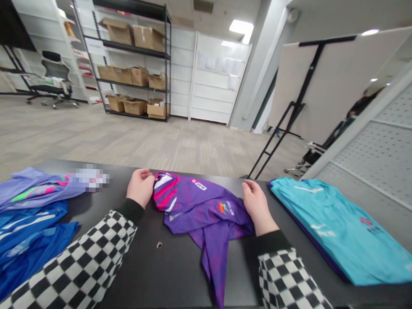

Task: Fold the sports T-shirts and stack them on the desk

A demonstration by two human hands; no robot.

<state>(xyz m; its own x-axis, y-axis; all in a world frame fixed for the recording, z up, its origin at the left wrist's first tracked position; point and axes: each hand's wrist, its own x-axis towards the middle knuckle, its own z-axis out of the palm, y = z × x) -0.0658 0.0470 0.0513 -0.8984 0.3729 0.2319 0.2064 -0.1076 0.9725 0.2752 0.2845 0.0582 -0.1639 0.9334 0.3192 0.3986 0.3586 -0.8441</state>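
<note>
A purple jersey (204,208) with pink and white stripes lies crumpled across the middle of the black table (175,270); one part trails toward the near edge. My left hand (140,187) is closed on the jersey's left end by the pink striped part. My right hand (256,206) is curled over its right edge, fingers pinching the cloth. Both arms wear black-and-white checkered sleeves.
Blue and lavender jerseys (24,220) are piled at the table's left. A stack topped by a turquoise jersey (338,226) lies at the right. Beyond the table: open floor, a black shelf (135,62) with cardboard boxes, an office chair (53,81), a board on a black stand (295,108).
</note>
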